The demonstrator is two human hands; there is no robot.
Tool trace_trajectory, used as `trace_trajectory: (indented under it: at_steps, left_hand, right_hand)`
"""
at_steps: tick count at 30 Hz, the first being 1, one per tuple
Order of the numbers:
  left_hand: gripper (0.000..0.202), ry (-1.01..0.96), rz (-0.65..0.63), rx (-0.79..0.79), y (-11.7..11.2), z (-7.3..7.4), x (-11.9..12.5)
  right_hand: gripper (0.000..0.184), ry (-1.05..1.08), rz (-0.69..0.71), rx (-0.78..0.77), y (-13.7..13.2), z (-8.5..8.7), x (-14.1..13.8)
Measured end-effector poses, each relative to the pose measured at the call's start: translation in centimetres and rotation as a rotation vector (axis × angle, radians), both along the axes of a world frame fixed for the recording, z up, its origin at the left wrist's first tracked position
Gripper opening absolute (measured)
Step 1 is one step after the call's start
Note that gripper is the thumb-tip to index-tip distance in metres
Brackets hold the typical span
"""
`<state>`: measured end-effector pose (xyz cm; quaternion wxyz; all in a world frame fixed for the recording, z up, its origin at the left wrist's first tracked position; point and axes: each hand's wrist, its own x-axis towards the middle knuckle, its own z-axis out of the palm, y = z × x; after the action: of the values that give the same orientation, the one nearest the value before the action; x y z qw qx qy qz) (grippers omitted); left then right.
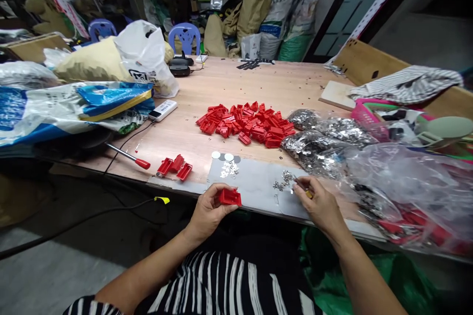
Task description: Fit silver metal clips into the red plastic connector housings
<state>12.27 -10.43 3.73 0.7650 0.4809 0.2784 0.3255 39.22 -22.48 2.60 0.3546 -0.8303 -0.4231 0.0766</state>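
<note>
My left hand (209,211) is closed around a small red plastic part (229,197), held just over the table's near edge. To its right, my right hand (320,204) pinches a thin tool with a yellow handle (303,188), whose tip points at a small heap of tiny metal pieces (284,180) on a grey mat (254,182). A big pile of the same red plastic parts (246,123) lies mid-table. Three more red parts (174,167) sit left of the mat.
Clear bags of shiny metal pieces (321,142) and a bag holding red parts (414,216) crowd the right side. Left are blue-white sacks (74,108), a red-handled screwdriver (129,156), a white remote (162,110) and a cable. Plastic chairs and sacks stand behind the wooden table (258,83).
</note>
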Motion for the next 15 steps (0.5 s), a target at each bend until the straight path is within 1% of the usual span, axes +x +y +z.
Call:
trace_trajectory:
  at_steps: [4,7,9,11,13,15]
  left_hand:
    - [0.035,0.098,0.038,0.158,-0.2,-0.2,-0.1]
    - [0.037,0.155,0.035,0.259,-0.3,-0.3,-0.1]
    - [0.038,0.169,0.036,0.275,-0.4,-0.2,-0.1]
    - [0.039,0.157,0.045,0.252,-0.4,-0.1,0.0]
    - [0.038,0.145,0.048,0.253,-0.5,-0.1,0.0]
    - [0.037,0.155,0.044,0.305,-0.6,0.0,0.1]
  right_hand:
    - [0.031,0.37,0.144,0.135,0.9,0.5,-3.1]
    - [0.028,0.486,0.235,0.149,1.7,1.3,-6.2]
    - [0.024,0.469,0.289,0.147,2.1,1.8,-8.1]
    - [0.02,0.394,0.332,0.141,2.4,2.3,-9.6]
    - [0.016,0.284,0.348,0.145,2.7,2.6,-10.7]
    - [0.012,0.176,0.367,0.154,2.9,2.7,-11.3]
